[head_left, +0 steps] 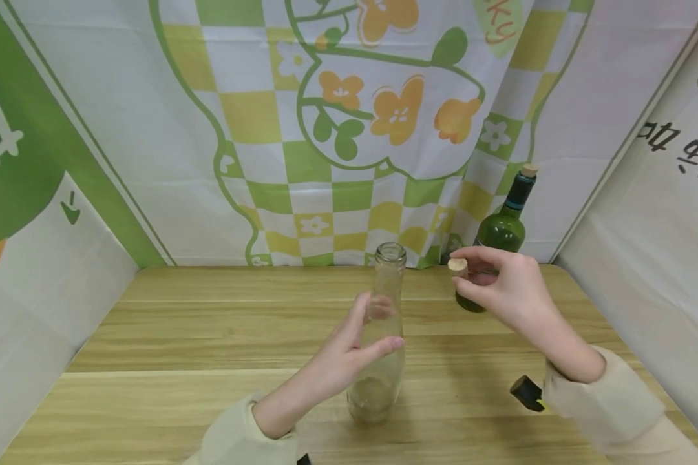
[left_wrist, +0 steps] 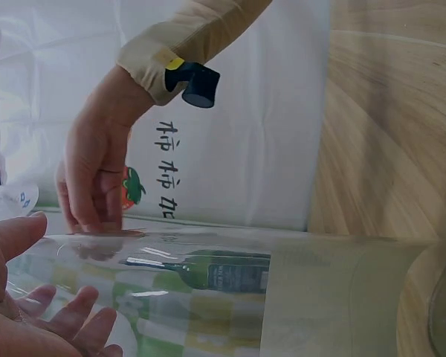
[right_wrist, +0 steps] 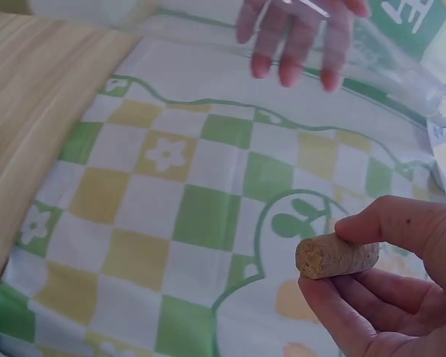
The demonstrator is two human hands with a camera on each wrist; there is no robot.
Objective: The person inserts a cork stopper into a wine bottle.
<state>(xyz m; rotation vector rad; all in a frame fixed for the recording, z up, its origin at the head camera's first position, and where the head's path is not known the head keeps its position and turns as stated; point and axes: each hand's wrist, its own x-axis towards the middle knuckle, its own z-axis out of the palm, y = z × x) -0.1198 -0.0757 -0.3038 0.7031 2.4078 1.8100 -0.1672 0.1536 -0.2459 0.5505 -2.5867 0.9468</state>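
A tall clear glass bottle [head_left: 378, 381] stands upright on the table, with its mouth uncovered. My left hand [head_left: 355, 342] is around its middle, thumb across the front and fingers behind the glass. In the right wrist view those fingers [right_wrist: 286, 44] look straight and spread; firm contact with the glass does not show. Between thumb and fingers, my right hand [head_left: 506, 284] pinches a cork [right_wrist: 336, 255]. It holds the cork above the table, to the right of the clear bottle's neck and apart from it.
Behind my right hand stands a green wine bottle [head_left: 500, 229] with a cork [head_left: 528, 170] in its top. The wooden table [head_left: 209, 329] ends at a patterned cloth [head_left: 331, 194] at the back. A black wrist device [head_left: 527, 393] sits on the right sleeve.
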